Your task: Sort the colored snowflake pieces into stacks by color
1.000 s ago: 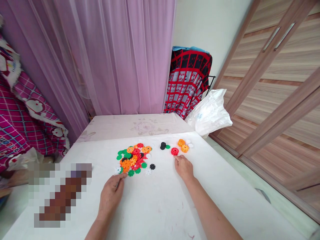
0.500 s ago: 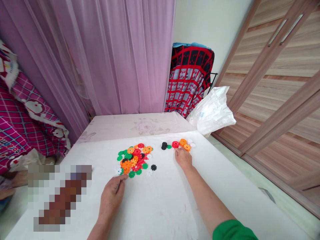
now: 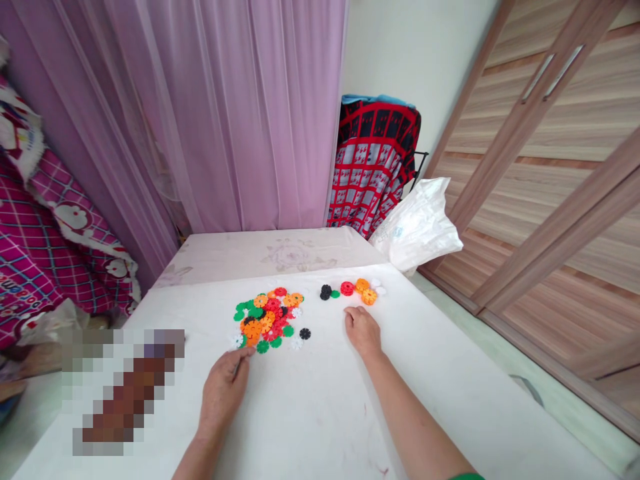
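A heap of flower-shaped plastic discs (image 3: 267, 319) in orange, red, green, black and white lies on the white cloth. My left hand (image 3: 226, 383) is at its near left edge, thumb and fingers closed together beside the orange discs; what they grip, if anything, is hidden. Farther right sits a row of discs sorted by colour: a black stack (image 3: 325, 292), a green disc (image 3: 335, 294), a red stack (image 3: 347, 289), orange discs (image 3: 369, 296) and white discs (image 3: 379, 288). Just in front of the red stack is my right hand (image 3: 364, 332), fingers curled in, no disc showing.
The white-covered table (image 3: 305, 413) has a flowered cloth (image 3: 235, 257) at its far end. A white plastic bag (image 3: 420, 223) stands by the far right corner. Wooden cupboards (image 3: 540, 173) line the right; a purple curtain (image 3: 250, 113) hangs behind. A blurred patch covers the left side.
My right hand has drawn back from the red stack towards me. My left hand stays by the heap. The view has shifted slightly.
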